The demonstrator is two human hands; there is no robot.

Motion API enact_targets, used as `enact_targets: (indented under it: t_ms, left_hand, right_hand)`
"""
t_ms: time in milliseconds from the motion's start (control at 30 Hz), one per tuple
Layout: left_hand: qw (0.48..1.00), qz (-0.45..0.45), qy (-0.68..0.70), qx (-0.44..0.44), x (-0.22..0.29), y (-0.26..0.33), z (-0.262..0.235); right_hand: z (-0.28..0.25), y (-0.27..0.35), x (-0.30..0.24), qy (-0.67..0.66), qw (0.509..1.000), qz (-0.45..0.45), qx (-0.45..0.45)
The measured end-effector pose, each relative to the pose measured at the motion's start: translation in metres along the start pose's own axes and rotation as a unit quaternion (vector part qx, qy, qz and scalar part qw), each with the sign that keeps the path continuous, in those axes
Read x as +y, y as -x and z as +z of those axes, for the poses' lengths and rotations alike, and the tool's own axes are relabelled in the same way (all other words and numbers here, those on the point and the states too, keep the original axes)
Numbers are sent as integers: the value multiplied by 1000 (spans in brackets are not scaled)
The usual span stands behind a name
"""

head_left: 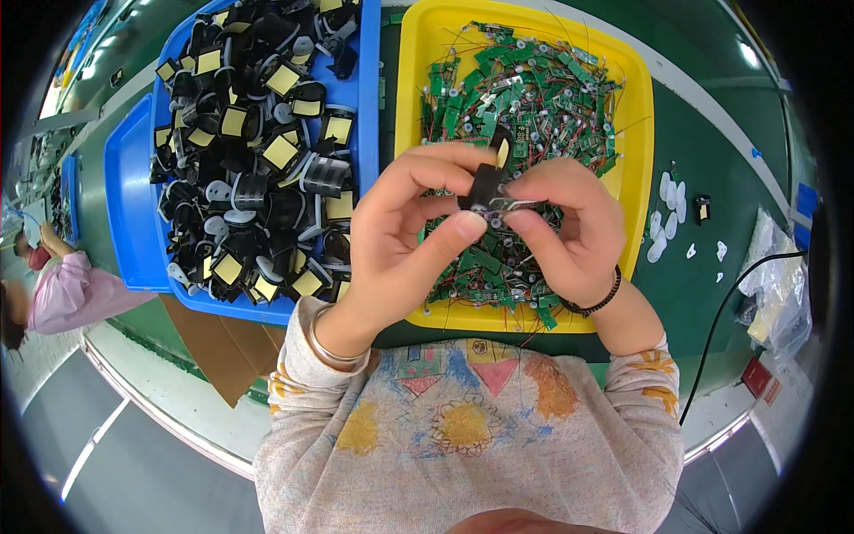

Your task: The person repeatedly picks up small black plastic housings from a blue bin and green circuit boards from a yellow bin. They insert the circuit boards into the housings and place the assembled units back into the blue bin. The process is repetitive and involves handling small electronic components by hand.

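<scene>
Over the yellow tray, my left hand (391,240) grips a small black plastic housing (487,187) between thumb and fingers. A pale yellow pad (503,153) shows at the housing's far end. My right hand (574,227) pinches thumb to fingers at the housing's near right side, on a small part with thin wires (518,204); its exact kind is partly hidden by the fingertips. Below both hands, the yellow tray (639,125) holds a heap of small green circuit boards (498,80) with red wires.
On the left, a blue tray (370,98) is piled with black housings (236,125) bearing yellow pads. White oval pieces (680,203) and another black part (703,209) lie at right, near a clear plastic bag (778,276) and black cable (712,329). Another person (84,289) sits far left.
</scene>
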State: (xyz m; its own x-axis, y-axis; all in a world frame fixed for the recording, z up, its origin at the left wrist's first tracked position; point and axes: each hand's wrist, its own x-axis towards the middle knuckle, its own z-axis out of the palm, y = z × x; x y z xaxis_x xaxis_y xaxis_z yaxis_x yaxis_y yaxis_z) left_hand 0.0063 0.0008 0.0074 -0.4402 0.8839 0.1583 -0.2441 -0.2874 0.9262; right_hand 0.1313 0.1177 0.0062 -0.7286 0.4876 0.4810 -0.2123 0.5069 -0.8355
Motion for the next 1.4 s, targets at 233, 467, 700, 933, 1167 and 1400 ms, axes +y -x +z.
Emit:
enact_targets:
  t_ms: [233, 467, 700, 933, 1167, 1400]
  left_hand:
    - [996, 30, -83, -1, -4, -3, -5]
    - [999, -31, -43, 13, -3, 0, -6]
    - [995, 25, -92, -16, 2, -2, -13]
    - [994, 41, -98, -3, 3, 1, -12]
    - [998, -17, -51, 23, 2, 1, -9]
    - [949, 73, -302, 45, 3, -7, -1]
  right_hand:
    - [-3, -1, 1, -3, 1000, 20, -16]
    - [-2, -2, 0, 11, 999, 19, -34]
    - [-2, -2, 2, -8, 998, -30, -54]
    - [-3, 0, 1, -32, 997, -29, -60]
    - [-5, -2, -1, -40, 996, 21, -81]
    - [-6, 3, 4, -194, 950, 237, -58]
